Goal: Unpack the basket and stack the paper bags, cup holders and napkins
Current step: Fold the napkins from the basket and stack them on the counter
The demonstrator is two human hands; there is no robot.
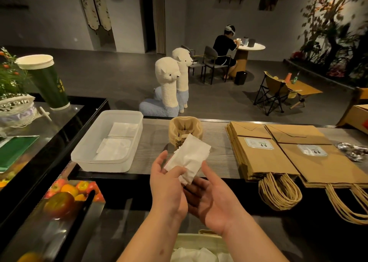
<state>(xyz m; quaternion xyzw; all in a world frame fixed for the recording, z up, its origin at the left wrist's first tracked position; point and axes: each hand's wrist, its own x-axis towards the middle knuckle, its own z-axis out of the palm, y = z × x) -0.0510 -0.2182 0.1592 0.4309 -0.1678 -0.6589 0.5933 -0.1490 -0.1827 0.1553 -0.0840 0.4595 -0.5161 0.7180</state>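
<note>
Single view: wide-angle camera on your head, facing forward and down across counter [215, 142]. Your left hand [169, 184] and right hand [217, 200], with napkins [189, 154], sit close under lens at lower centre. Counter spans middle of frame, near. Upper half looks over floor to seated person [223, 48] and far wall [249, 18], well away.

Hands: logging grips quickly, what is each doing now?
Left hand: pinches the napkin.
Right hand: open, palm up beneath the napkin.
</note>
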